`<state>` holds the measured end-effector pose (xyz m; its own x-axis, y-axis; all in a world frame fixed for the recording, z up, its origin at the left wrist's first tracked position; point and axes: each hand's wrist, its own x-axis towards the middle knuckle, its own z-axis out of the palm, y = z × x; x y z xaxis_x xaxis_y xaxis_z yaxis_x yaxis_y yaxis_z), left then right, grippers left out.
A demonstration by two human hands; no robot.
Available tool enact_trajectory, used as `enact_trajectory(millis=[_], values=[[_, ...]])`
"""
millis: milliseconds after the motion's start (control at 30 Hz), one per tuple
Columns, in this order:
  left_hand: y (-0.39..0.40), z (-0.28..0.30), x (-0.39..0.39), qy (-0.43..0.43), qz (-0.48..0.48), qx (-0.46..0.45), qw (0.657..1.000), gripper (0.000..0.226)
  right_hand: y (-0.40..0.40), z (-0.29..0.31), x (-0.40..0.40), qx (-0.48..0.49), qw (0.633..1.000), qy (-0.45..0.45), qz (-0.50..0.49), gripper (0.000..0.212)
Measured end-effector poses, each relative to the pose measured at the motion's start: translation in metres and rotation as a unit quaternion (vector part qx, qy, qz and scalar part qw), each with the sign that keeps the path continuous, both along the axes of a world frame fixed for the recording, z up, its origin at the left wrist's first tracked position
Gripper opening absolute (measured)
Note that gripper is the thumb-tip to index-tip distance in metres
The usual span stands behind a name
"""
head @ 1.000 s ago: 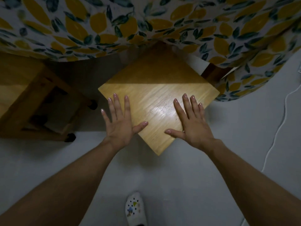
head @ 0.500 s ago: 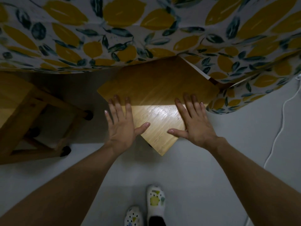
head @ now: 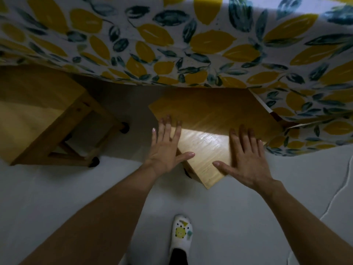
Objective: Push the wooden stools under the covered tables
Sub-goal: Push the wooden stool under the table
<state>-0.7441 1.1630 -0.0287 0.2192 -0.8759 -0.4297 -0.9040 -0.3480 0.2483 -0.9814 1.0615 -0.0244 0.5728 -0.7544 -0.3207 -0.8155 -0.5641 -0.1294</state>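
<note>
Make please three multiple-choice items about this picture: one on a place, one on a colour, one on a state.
1. Where is the second stool?
A. left of the pushed stool
B. on the table
C. behind the person

2. What colour are the large leaves on the tablecloth?
A. red
B. yellow
C. purple

3. How are the hands on the pushed stool?
A. clenched in fists
B. flat with fingers spread
C. gripping a leg

Answers:
1. A, it stands at the frame's left, partly under the cloth.
2. B, yellow leaves among dark green ones.
3. B, the left hand and right hand lie open on the seat.
</note>
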Motion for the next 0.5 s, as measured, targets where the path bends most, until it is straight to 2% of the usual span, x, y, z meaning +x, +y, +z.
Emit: enact_trajectory(millis=[133, 233, 333, 500], values=[[0.03, 0.012, 0.048, 0.047, -0.061, -0.033, 0.997, 0.078, 0.027, 0.012, 0.045, 0.006, 1.0, 0.002, -0.023, 0.131], [0.069, 0.017, 0.098, -0.016, -0.023, -0.072, 0.997, 0.059, 0.062, 0.013, 0.1, 0.009, 0.999, -0.036, 0.009, 0.127], [0.118, 0.019, 0.169, -0.104, 0.036, -0.098, 0.989, 0.051, 0.108, 0.012, 0.171, -0.003, 0.996, -0.087, 0.032, 0.118], [0.201, 0.02, 0.303, -0.109, 0.095, -0.136, 0.98, 0.05, 0.195, 0.002, 0.302, 0.01, 0.986, -0.16, 0.034, 0.109]])
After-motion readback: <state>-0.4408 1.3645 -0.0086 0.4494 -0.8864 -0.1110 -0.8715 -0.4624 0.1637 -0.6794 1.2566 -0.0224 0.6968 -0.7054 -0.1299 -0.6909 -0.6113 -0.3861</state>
